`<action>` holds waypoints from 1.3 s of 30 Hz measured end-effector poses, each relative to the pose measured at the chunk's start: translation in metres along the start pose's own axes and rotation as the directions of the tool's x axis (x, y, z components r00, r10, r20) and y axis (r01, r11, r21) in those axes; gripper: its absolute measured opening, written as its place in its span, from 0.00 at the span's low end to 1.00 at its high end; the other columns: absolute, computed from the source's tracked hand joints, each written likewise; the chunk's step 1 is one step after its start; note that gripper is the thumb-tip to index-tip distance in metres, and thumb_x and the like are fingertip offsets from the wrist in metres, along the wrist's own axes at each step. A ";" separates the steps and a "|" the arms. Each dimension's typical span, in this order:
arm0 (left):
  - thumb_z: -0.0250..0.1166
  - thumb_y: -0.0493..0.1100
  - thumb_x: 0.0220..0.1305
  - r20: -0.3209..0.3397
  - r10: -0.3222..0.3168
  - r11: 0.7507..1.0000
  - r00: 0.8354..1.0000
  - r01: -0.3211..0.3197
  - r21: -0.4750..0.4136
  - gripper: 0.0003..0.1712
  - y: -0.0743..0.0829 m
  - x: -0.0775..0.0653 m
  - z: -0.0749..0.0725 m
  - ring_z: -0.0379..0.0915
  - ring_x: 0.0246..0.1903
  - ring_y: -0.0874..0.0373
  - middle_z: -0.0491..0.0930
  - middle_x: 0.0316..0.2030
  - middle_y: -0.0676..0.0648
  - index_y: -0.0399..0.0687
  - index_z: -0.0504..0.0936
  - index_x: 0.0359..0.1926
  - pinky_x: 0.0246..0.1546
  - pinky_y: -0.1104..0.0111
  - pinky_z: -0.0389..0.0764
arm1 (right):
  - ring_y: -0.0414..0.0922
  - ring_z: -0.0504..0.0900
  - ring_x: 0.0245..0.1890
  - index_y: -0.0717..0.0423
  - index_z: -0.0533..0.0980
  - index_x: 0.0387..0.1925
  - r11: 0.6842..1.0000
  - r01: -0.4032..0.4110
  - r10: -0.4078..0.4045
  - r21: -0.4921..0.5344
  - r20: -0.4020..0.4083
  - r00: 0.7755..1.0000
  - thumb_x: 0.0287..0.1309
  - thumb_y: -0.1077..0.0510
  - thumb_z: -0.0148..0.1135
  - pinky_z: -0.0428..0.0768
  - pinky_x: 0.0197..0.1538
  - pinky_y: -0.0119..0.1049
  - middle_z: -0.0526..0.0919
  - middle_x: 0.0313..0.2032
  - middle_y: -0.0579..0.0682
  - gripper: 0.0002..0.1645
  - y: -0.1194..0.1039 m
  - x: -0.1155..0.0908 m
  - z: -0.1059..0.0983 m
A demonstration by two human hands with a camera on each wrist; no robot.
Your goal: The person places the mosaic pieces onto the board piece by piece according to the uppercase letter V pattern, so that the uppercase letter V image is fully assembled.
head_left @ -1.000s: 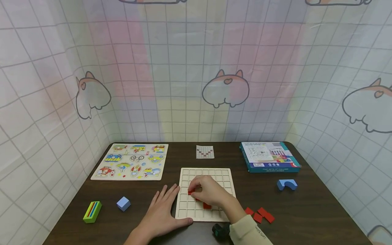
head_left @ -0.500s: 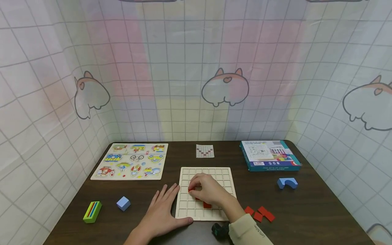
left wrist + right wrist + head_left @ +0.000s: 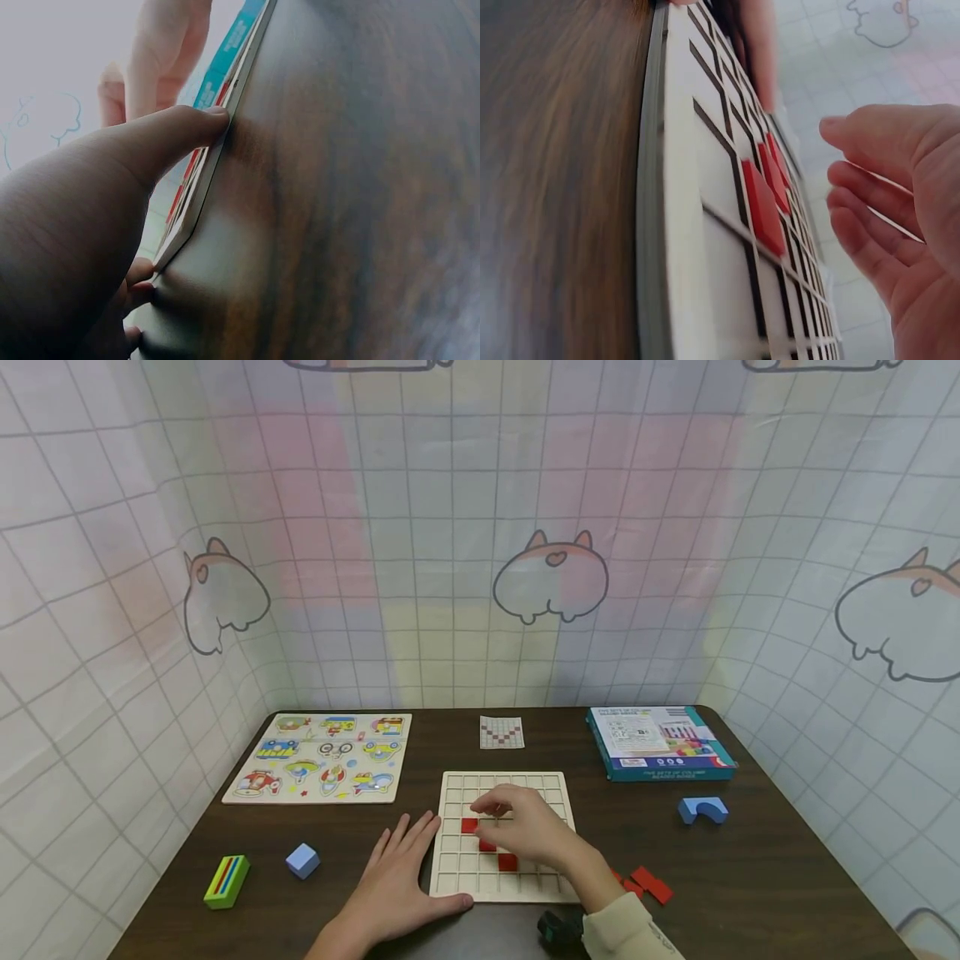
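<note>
A pale wooden grid board [image 3: 453, 885] lies on the dark table. Three red square tiles sit in its cells on a diagonal: the upper-left tile [image 3: 468, 826], the middle tile [image 3: 487, 846], partly behind the fingers, and the lower tile [image 3: 507, 862]. My right hand [image 3: 525, 828] is over the board with bent, parted fingers and nothing between them; the right wrist view shows it just off the red tiles [image 3: 763, 210]. My left hand [image 3: 401, 881] lies spread at the board's left side, its thumb [image 3: 187, 127] at the near edge and its fingertips by the left edge.
Loose red tiles [image 3: 651, 885] lie right of the board, partly behind my right forearm. A patterned card [image 3: 502, 732] is behind it. Around them are a picture puzzle board [image 3: 318, 756], a teal box [image 3: 660, 743], a blue arch block [image 3: 703, 811], a blue cube [image 3: 302, 861] and a green block [image 3: 227, 882].
My right hand has let go of the upper-left red tile, which now shows flat in its cell. The hand has drawn back slightly to the right. My left hand has stayed put.
</note>
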State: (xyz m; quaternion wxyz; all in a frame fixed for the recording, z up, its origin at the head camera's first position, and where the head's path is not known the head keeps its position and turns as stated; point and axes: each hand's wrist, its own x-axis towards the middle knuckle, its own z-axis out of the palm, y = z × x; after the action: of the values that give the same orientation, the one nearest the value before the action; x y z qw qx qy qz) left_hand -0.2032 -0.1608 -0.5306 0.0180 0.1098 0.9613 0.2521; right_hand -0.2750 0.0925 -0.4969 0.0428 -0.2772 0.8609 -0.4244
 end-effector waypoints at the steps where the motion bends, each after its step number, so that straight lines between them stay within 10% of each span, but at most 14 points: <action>1: 0.71 0.92 0.46 0.000 -0.002 1.000 1.000 0.002 0.003 0.77 0.000 0.000 0.000 0.47 0.89 0.36 0.62 0.87 0.47 0.56 0.63 0.88 0.86 0.31 0.49 | 0.50 0.88 0.55 0.53 0.89 0.58 1.000 0.000 0.000 0.011 0.002 1.000 0.70 0.54 0.76 0.88 0.65 0.57 0.92 0.54 0.49 0.18 0.001 -0.003 -0.003; 39: 0.69 0.94 0.44 0.002 -0.017 1.000 1.000 0.017 0.015 0.79 -0.006 0.003 0.006 0.45 0.90 0.37 0.60 0.88 0.49 0.59 0.61 0.89 0.87 0.32 0.48 | 0.40 0.88 0.52 0.40 0.89 0.52 0.987 -0.096 0.090 -0.125 -0.055 0.994 0.65 0.45 0.82 0.89 0.61 0.37 0.90 0.50 0.37 0.17 0.053 -0.106 -0.080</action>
State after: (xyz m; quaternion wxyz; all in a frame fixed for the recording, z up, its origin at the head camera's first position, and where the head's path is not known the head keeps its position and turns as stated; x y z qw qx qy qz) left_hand -0.2072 -0.1622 -0.5386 0.0201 0.1019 0.9641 0.2444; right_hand -0.2342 0.2289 -0.5036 0.0235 -0.2284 0.8991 -0.3727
